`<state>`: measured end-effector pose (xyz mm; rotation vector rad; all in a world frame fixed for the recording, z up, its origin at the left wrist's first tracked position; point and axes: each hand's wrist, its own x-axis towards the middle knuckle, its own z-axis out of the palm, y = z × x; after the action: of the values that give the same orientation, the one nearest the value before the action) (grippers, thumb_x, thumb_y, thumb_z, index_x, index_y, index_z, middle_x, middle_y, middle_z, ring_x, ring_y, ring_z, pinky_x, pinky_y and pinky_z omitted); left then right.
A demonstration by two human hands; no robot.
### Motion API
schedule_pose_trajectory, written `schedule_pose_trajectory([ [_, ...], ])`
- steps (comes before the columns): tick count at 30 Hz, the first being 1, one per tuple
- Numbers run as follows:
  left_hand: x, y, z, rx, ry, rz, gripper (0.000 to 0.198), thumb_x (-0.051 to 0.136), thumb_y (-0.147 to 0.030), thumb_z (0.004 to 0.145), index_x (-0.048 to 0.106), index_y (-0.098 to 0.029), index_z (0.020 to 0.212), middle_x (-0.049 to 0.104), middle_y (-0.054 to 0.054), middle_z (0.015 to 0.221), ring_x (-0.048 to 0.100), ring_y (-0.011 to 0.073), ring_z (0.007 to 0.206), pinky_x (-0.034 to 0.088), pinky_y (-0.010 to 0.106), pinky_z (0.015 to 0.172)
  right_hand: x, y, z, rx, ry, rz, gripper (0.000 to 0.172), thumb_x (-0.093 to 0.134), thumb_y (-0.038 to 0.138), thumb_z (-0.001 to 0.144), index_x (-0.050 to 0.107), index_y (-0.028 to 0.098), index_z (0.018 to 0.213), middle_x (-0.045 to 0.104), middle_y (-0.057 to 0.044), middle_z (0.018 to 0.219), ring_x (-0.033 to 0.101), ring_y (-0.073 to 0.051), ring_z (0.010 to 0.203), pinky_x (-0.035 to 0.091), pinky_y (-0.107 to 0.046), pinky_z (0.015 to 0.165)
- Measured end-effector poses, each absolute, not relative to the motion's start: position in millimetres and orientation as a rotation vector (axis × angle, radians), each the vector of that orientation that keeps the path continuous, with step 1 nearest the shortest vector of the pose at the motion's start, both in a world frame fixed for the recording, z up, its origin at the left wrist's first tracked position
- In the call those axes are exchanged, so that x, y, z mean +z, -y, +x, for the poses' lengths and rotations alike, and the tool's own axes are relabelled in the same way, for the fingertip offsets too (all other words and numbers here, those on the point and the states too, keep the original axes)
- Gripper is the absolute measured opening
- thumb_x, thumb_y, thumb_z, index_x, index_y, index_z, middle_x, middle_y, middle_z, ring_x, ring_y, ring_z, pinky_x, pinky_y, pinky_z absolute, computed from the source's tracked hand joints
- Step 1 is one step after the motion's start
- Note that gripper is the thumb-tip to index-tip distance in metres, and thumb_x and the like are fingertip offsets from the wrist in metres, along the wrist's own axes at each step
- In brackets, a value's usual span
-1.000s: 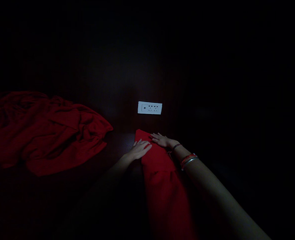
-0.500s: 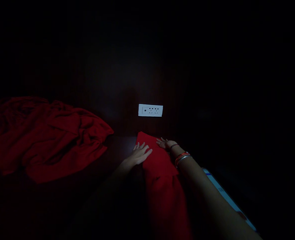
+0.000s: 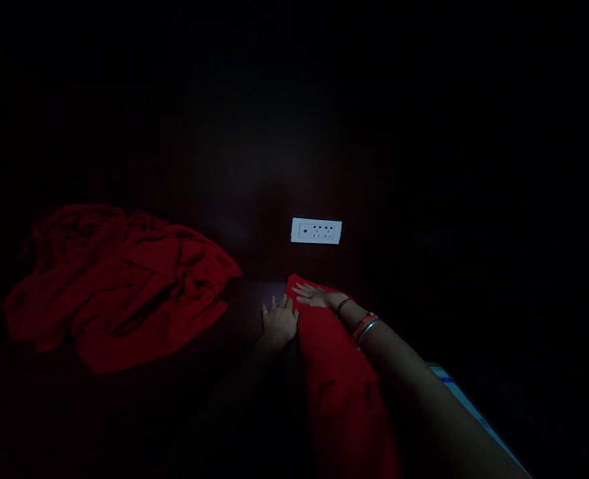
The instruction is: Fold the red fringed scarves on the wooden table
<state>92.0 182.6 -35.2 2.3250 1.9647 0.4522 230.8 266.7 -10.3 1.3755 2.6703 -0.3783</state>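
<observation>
A long strip of red cloth (image 3: 331, 349) runs from near the wall toward me, flat at its far end. My right hand (image 3: 317, 296) lies on that far end with its fingers spread toward the left. At the cloth's left edge, my left hand (image 3: 280, 322) rests palm down, its fingers apart and partly on the dark surface (image 3: 254, 303). Neither hand grips anything. Bracelets (image 3: 367, 326) circle my right wrist. The cloth's near end fades into shadow.
To the left lies a crumpled heap of red cloth (image 3: 149, 286). A white socket plate (image 3: 317, 231) is on the dark wall ahead. Beyond my right forearm, a pale, flat object with a blue stripe (image 3: 466, 406) is partly hidden. Most surroundings are too dark to make out.
My right hand has slid left across the cloth's far end. The left hand has shifted from on top of the cloth to its left edge. The whole view has moved slightly.
</observation>
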Motion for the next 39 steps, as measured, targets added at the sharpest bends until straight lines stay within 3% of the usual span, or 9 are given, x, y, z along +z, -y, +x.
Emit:
schedule_pose_trajectory([
  [5,-35.0,-180.3,91.0,0.457,-1.978,2.318,0.048,0.022,-0.038,0.08,0.037,-0.02,0.122,0.026,0.002,0.132,0.015,0.0328,0.12,0.015,0.053,0.093,-7.0,-272.9,237.6,-0.377,-2.59,1.572,0.061,0.019,0.049,0.082,0.011,0.013,0.131,0.009,-0.006,0.137,0.009,-0.023,0.124,0.01,-0.038,0.101],
  [8,-34.3,-177.3,91.0,0.533,-2.032,2.286,0.049,0.024,-0.036,0.079,0.035,-0.018,0.124,0.025,0.003,0.133,0.016,0.0321,0.121,0.018,0.051,0.094,6.4,-268.7,237.1,-0.365,-2.617,1.576,0.063,0.016,0.05,0.082,0.016,0.009,0.13,0.014,-0.008,0.136,0.013,-0.02,0.123,0.012,-0.032,0.101],
  [13,-35.1,-176.8,91.8,0.609,-2.104,2.246,0.049,0.024,-0.031,0.078,0.035,-0.014,0.123,0.027,0.005,0.132,0.017,0.0318,0.12,0.019,0.052,0.093,17.0,-263.7,219.9,-0.343,-2.813,1.316,0.062,0.018,0.052,0.081,0.017,0.015,0.13,0.014,-0.001,0.136,0.009,-0.013,0.124,0.007,-0.024,0.102],
  [19,-37.1,-180.0,91.3,0.554,-2.074,2.262,0.048,0.024,-0.032,0.078,0.04,-0.015,0.12,0.03,0.004,0.131,0.017,0.0314,0.12,0.018,0.053,0.093,5.0,-270.4,207.5,-0.453,-2.718,1.383,0.066,0.017,0.052,0.081,0.013,0.008,0.13,0.009,-0.006,0.137,0.009,-0.015,0.124,0.009,-0.025,0.102],
  [26,-33.5,-181.6,90.8,0.687,-2.098,2.193,0.045,0.02,-0.029,0.08,0.04,-0.014,0.118,0.032,0.009,0.129,0.022,0.0297,0.119,0.022,0.052,0.09,56.8,-233.9,237.6,-0.433,-2.815,1.519,0.061,0.013,0.054,0.081,0.028,0.018,0.127,0.028,0.0,0.132,0.023,-0.017,0.12,0.015,-0.028,0.101],
  [30,-26.9,-178.6,88.7,1.007,-1.918,2.196,0.044,0.018,-0.027,0.083,0.033,-0.015,0.122,0.033,0.007,0.129,0.023,0.0205,0.12,0.026,0.04,0.094,75.8,-175.9,260.0,-0.421,-2.68,1.656,0.068,0.016,0.059,0.078,0.016,0.016,0.131,0.015,-0.003,0.136,0.008,-0.019,0.124,0.008,-0.033,0.102],
  [33,-23.3,-164.7,88.6,1.177,-1.613,2.316,0.042,0.019,-0.025,0.084,0.03,-0.016,0.124,0.033,0.003,0.129,0.022,0.0126,0.121,0.024,0.028,0.096,60.4,-135.1,265.5,-0.49,-2.513,1.76,0.076,0.017,0.066,0.073,0.006,0.02,0.132,0.004,-0.004,0.138,-0.003,-0.025,0.124,0.005,-0.043,0.1],
  [36,-24.5,-142.8,89.4,1.131,-1.452,2.416,0.044,0.025,-0.03,0.084,0.026,-0.018,0.126,0.029,0.003,0.131,0.019,0.0126,0.122,0.023,0.029,0.097,32.1,-110.4,262.9,-0.482,-2.438,1.856,0.074,0.016,0.068,0.071,0.001,0.027,0.131,-0.003,-0.002,0.138,-0.005,-0.029,0.123,0.005,-0.053,0.095],
  [39,-30.1,-121.0,86.6,0.93,-1.524,2.429,0.046,0.027,-0.037,0.083,0.025,-0.021,0.127,0.023,0.003,0.134,0.016,0.0181,0.123,0.024,0.036,0.095,17.2,-99.5,261.1,-0.445,-2.444,1.929,0.07,0.015,0.065,0.073,-0.001,0.028,0.131,-0.005,-0.003,0.138,-0.006,-0.028,0.123,0.006,-0.054,0.094],
])
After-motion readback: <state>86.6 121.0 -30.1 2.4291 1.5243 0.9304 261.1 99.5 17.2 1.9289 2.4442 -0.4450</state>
